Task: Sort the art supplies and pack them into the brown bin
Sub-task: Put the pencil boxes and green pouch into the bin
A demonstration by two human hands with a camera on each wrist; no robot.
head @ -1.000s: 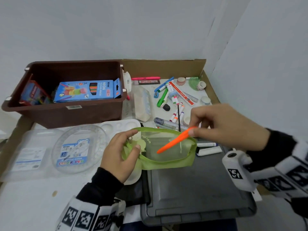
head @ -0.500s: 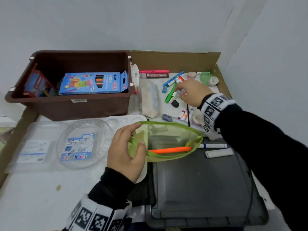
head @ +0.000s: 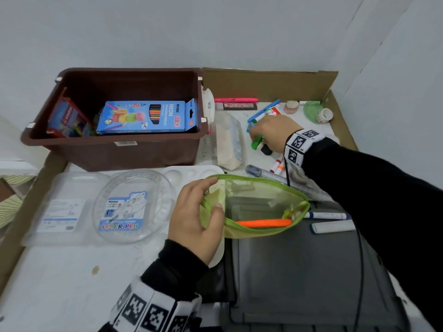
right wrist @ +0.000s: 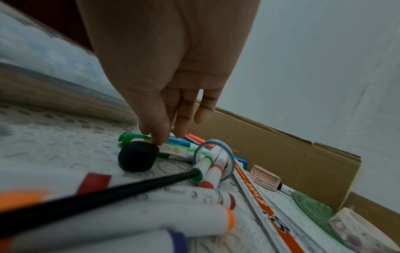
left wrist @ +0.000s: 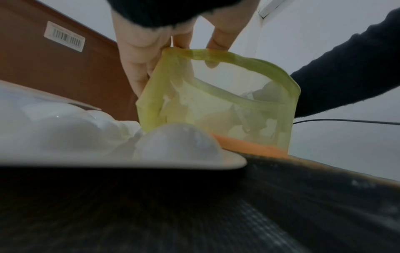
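Head view: the left hand (head: 195,219) pinches the rim of a green mesh pouch (head: 257,204), mouth held open (an orange marker (head: 263,222) lies inside). Its fingers straight, the right hand (head: 269,131) touches a green marker (right wrist: 138,137) among loose pens, gripping nothing. Behind the pouch, well apart, the brown bin (head: 115,152) holds a colored-pencil box (head: 143,117).

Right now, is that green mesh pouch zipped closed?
No, the green mesh pouch gapes open, its mouth held wide by the left hand, with an orange pen lying inside.
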